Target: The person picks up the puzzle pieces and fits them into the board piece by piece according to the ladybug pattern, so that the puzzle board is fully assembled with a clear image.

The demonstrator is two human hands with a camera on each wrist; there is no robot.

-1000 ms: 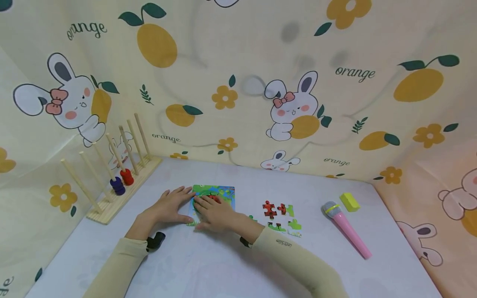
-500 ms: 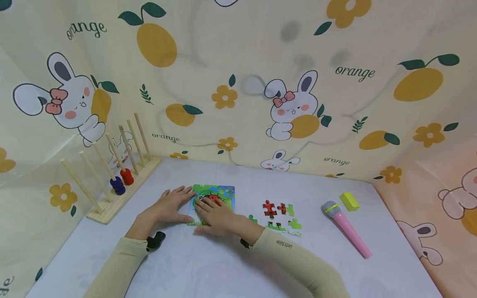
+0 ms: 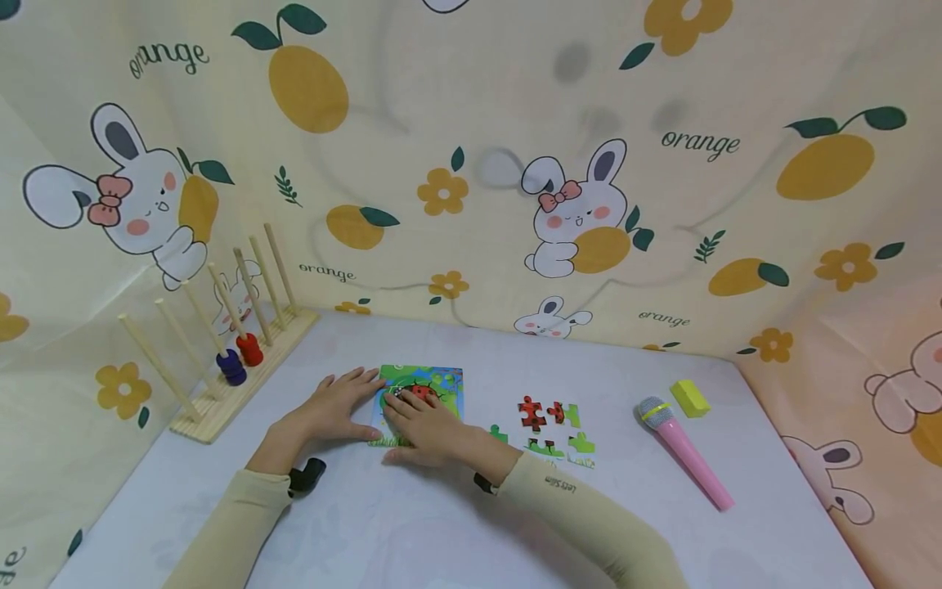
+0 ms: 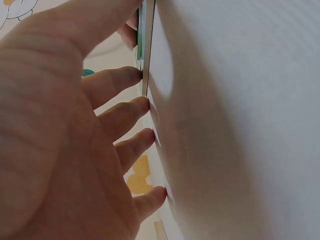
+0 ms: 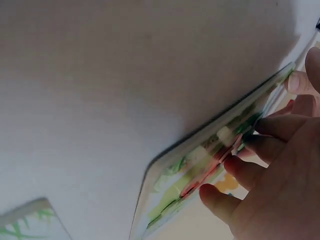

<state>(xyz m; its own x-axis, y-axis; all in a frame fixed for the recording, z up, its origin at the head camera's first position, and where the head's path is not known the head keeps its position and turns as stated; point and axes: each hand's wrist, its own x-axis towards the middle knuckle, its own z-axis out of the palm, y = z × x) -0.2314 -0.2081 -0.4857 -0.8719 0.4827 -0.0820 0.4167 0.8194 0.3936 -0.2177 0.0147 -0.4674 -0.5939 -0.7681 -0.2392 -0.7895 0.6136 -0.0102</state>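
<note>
A square jigsaw puzzle board [image 3: 450, 383] with a ladybug picture on green and blue lies flat on the table. My left hand [image 3: 334, 409] rests at the board's left side, thumb and fingers spread; in the left wrist view a fingertip touches the board's edge [image 4: 146, 50]. Over the board lies my right hand [image 3: 425, 425], its extended fingers on the picture and covering part of it. The right wrist view shows those fingers [image 5: 245, 172] against the board's printed face [image 5: 185, 187]. To the right lie several loose puzzle pieces, among them a red one [image 3: 531, 415] and a green one [image 3: 581, 443].
At the left stands a wooden peg rack [image 3: 243, 372] with purple rings [image 3: 231, 368] and red rings [image 3: 250, 350] on two pegs. A pink toy microphone [image 3: 692, 462] and a yellow block [image 3: 690, 398] lie at the right. Printed cloth hangs around the table.
My right hand's fingers have drawn slightly towards me and lie lower on the board, so more of the ladybug shows. The left hand has stayed where it was.
</note>
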